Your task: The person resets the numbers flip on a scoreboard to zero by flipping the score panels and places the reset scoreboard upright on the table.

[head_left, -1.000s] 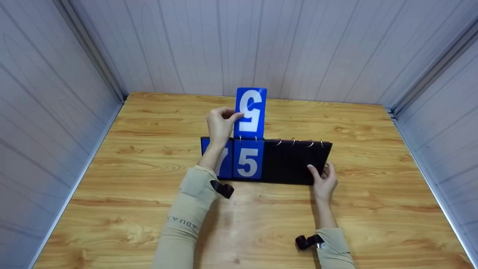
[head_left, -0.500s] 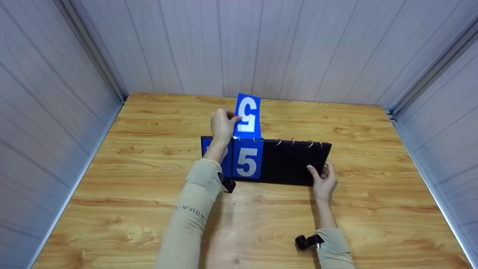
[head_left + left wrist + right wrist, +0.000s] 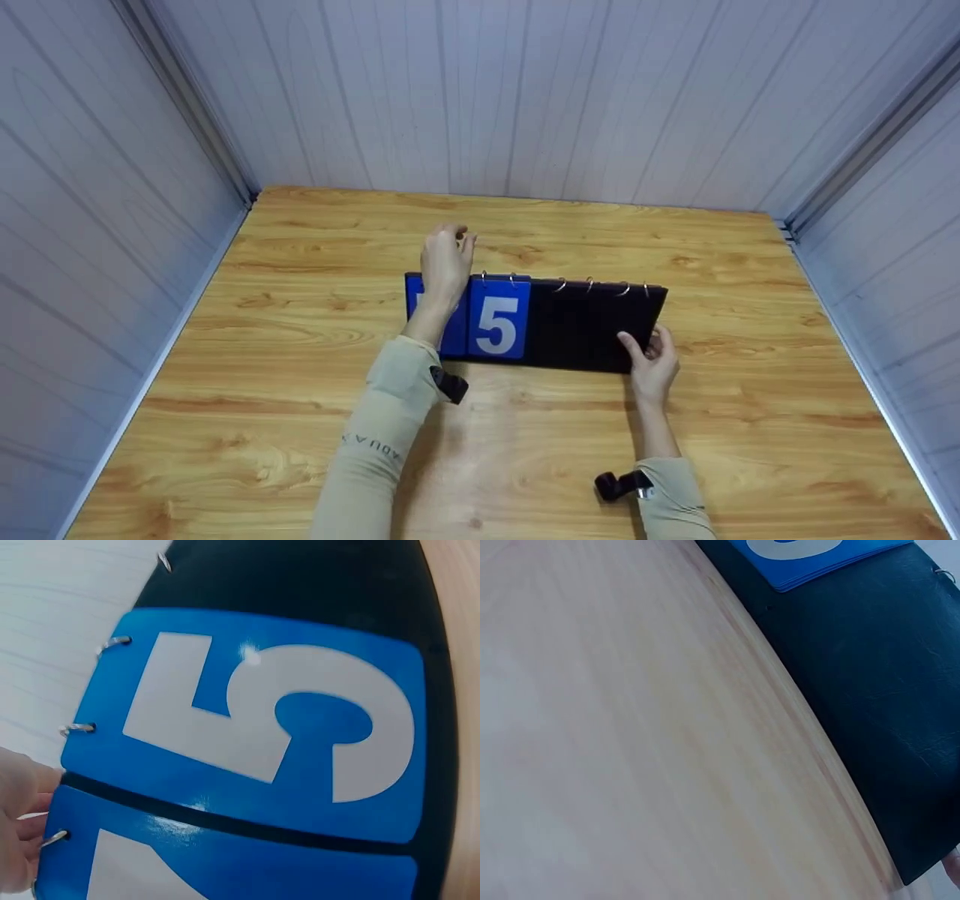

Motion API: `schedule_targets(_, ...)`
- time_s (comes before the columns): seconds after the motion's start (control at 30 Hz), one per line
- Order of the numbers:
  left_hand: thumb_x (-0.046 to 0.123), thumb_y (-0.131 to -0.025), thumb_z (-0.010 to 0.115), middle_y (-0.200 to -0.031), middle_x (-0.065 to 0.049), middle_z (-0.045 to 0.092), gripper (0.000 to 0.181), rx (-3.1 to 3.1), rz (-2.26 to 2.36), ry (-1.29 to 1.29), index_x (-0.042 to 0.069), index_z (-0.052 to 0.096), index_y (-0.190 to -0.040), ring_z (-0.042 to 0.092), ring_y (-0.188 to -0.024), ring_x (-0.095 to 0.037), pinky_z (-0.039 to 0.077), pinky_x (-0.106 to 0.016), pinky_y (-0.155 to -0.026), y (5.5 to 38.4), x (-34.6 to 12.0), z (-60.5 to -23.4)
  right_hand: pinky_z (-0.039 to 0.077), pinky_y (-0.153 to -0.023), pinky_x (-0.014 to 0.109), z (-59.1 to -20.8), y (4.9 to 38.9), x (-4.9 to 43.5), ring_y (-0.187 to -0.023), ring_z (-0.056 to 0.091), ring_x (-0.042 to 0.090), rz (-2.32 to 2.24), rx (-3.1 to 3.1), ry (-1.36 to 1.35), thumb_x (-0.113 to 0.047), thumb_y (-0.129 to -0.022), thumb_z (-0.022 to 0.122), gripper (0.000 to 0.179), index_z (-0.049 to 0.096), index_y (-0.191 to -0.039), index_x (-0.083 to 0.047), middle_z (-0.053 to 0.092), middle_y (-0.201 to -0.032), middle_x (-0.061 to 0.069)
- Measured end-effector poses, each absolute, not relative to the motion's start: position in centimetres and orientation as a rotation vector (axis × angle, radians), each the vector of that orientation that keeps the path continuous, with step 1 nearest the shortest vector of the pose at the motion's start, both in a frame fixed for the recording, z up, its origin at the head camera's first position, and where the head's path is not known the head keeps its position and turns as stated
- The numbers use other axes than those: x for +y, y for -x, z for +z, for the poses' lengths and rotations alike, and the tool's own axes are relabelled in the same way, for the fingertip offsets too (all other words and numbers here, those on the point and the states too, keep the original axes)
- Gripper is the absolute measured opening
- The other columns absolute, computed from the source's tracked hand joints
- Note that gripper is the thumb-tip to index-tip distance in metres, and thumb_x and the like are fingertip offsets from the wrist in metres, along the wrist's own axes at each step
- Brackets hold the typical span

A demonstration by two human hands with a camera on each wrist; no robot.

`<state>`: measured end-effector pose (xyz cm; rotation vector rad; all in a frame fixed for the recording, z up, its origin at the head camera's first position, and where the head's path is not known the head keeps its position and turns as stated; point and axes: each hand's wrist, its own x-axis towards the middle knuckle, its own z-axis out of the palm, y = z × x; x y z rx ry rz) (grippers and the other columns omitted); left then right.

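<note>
A black flip scoreboard [image 3: 577, 330] stands tilted on the table with metal rings along its top edge. Blue number cards hang on its left half: a white 5 card [image 3: 498, 319] shows fully, while the card to its left [image 3: 454, 337] is partly hidden by my left forearm. My left hand [image 3: 446, 262] is above the top edge near the left rings, fingers loosely bent, holding nothing visible. In the left wrist view, its fingers [image 3: 26, 832] show beside the rings. My right hand [image 3: 652, 371] grips the scoreboard's lower right corner, thumb on the front.
The wooden table [image 3: 765, 390] spreads around the scoreboard. Pale panelled walls close it in at the back [image 3: 570, 97] and both sides. Bare rings [image 3: 590, 283] line the scoreboard's right half.
The raised upside-down 5 card has gone over the top edge out of sight, leaving my left hand's fingers. Another 5 still faces front. My right hand has kept its grip.
</note>
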<state>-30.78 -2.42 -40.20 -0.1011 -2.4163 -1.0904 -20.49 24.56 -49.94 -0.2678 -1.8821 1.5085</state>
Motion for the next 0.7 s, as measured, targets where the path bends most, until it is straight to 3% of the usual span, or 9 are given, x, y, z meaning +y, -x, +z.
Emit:
schedule_targets(0.37, 0.005, -0.082, 0.061, -0.093, -0.011, 0.06, 0.018, -2.129, -1.201, 0.234, -0.001, 0.062, -0.098, 0.056, -0.086, -0.02, 0.046, -0.03, -0.075, 25.5, -1.8, -41.0, 0.043, -0.059, 0.014, -50.0, 20.5, 24.4, -0.063, 0.053, 0.009, 1.51, -1.879, 0.283, 0.004, -0.069, 0.072, 0.033, 0.056, -0.097, 0.013, 0.056, -0.073, 0.02)
schedule_targets(0.7, 0.005, -0.08, 0.063, -0.095, -0.013, 0.059, 0.024, -2.084, -1.345, 0.165, -0.005, 0.06, -0.102, 0.056, -0.087, -0.023, 0.047, -0.033, -0.077, 21.9, -1.9, -44.3, 0.041, -0.055, 0.014, -50.1, 20.6, 24.4, -0.059, 0.052, 0.008, 1.501, -1.875, 0.278, 0.004, -0.069, 0.072, 0.032, 0.056, -0.095, 0.012, 0.056, -0.07, 0.021)
